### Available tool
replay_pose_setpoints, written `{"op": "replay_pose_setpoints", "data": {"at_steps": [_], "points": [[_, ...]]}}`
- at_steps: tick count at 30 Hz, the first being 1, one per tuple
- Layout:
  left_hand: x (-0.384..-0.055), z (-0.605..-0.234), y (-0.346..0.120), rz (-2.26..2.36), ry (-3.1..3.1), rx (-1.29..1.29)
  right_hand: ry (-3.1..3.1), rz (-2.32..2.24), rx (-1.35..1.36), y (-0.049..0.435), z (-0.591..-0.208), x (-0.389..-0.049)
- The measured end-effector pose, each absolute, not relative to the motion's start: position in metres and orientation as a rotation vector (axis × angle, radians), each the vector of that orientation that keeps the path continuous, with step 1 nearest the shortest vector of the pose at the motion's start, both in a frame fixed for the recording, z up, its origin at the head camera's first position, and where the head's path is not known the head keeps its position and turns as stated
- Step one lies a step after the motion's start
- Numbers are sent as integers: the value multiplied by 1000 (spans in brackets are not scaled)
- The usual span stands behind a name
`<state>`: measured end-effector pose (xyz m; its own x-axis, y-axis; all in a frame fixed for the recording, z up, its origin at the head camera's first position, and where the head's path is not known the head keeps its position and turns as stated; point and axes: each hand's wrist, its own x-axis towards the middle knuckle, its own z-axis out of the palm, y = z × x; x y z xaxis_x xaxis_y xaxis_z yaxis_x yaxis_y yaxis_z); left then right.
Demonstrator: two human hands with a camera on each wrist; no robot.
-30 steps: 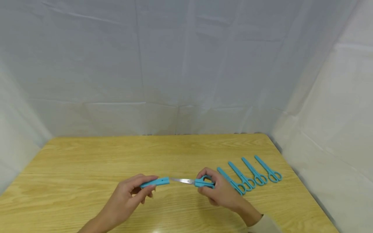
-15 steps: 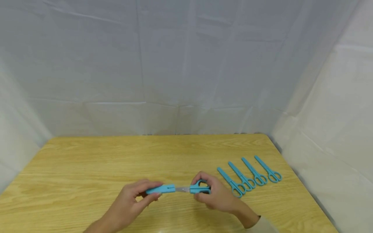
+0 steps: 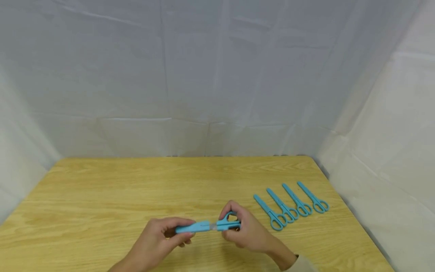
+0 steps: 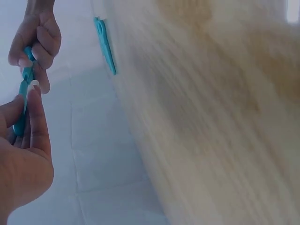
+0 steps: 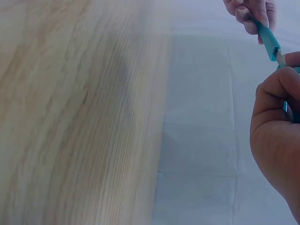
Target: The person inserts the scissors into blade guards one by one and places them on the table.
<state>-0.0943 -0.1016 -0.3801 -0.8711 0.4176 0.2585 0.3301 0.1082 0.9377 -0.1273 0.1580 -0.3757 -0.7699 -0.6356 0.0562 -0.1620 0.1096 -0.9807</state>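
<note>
Between thumb and fingers, my left hand (image 3: pixel 159 238) pinches a light-blue blade cover (image 3: pixel 197 227) in the head view. My right hand (image 3: pixel 249 230) grips the blue handles of a pair of scissors (image 3: pixel 224 225), its fingers around the loops. Most of the blade is hidden inside the cover; a short strip of metal shows between cover and handles. Both are held above the table, roughly in line. In the right wrist view the cover (image 5: pixel 268 41) has its mouth turned toward the right hand, and the blade enters it.
Several blue scissors (image 3: pixel 274 213) in covers lie in a slanted row on the wooden table (image 3: pixel 136 189), right of the hands. Pale sheeting (image 3: pixel 204 75) hangs behind the table and along its sides.
The hands have come closer together, and the cover has slid over the blade, which was mostly bare a second ago. Both hands have also lowered slightly toward the table's near side.
</note>
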Motion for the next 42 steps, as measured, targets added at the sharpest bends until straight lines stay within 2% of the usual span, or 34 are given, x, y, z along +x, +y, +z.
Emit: {"op": "replay_pose_setpoints", "data": {"at_steps": [7, 17, 28, 36, 42], "points": [[-87, -377, -97, 1912, 2241, 604, 1996, -1751, -791, 149, -379, -123], [-85, -375, -96, 1846, 2276, 595, 2045, -1713, -738, 140, -383, -120], [-97, -382, -97, 1687, 2475, 745, 2558, -1320, -1158, 140, -387, -120], [-106, -384, -92, 1576, 2529, 803, 2481, -1349, -1013, 146, -387, -118], [-116, -387, -99, 1501, 2692, 750, 2561, -1374, -782, 162, -393, -126]]}}
